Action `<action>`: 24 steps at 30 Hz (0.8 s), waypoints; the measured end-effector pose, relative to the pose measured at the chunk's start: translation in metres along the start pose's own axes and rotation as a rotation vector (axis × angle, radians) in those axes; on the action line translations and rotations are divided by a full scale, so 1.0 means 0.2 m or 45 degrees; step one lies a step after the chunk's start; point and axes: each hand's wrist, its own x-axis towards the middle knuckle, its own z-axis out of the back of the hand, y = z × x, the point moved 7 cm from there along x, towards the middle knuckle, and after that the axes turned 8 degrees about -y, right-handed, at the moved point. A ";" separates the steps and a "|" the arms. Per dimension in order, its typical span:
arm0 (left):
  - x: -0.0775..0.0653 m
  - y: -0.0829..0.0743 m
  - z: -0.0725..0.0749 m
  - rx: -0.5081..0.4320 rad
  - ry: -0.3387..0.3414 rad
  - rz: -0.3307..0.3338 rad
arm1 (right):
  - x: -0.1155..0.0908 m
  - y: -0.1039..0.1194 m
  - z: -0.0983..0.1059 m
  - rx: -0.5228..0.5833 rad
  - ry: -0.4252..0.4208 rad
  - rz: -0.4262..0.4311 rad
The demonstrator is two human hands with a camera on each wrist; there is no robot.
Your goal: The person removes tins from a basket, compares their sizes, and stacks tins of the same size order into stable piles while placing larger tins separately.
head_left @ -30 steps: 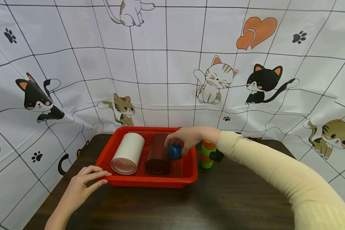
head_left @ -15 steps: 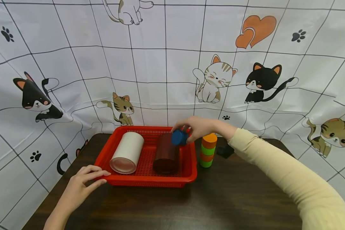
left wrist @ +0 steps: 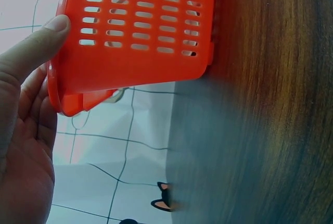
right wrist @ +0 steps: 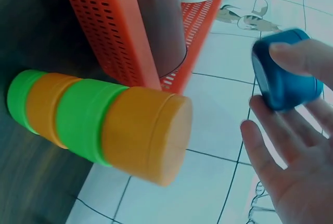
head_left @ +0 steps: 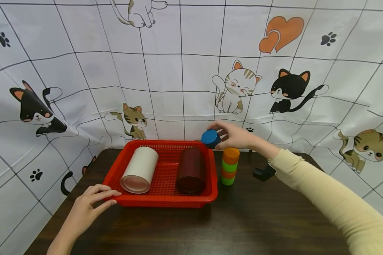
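My right hand [head_left: 234,136] pinches a small blue cup [head_left: 210,138] between thumb and fingers. It is held in the air over the far right corner of a red plastic basket [head_left: 161,200]. Beside the basket stands an upright stack [head_left: 229,167] of orange and green cups, just below the right hand. In the right wrist view the blue cup [right wrist: 289,73] is apart from the stack's orange top. My left hand [head_left: 84,209] grips the basket's near left corner, with the thumb [left wrist: 49,34] outside the rim and the fingers partly hidden behind it.
In the basket lie a white cylinder [head_left: 140,168] at the left and a dark brown cylinder [head_left: 190,170] at the right. A black device [head_left: 264,173] is at the right wrist. A cat-print sheet [head_left: 185,71] hangs behind the dark wooden table [head_left: 178,230].
The right hand has lifted the blue cup up and to the right, from above the brown cylinder toward the stack. The brown cylinder has shifted right in the basket. The left hand stays.
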 end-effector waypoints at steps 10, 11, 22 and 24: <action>0.01 0.00 0.02 0.007 0.004 0.020 | -0.07 -0.08 0.09 0.092 -0.204 -0.033; 0.01 0.00 0.02 0.009 0.005 0.022 | -0.08 -0.09 0.09 0.094 -0.212 -0.036; 0.00 0.01 0.00 0.024 0.028 0.049 | -0.17 -0.17 0.13 0.062 -0.264 -0.026; 0.00 0.01 0.00 0.023 0.033 0.053 | -0.18 -0.18 0.14 0.071 -0.271 -0.029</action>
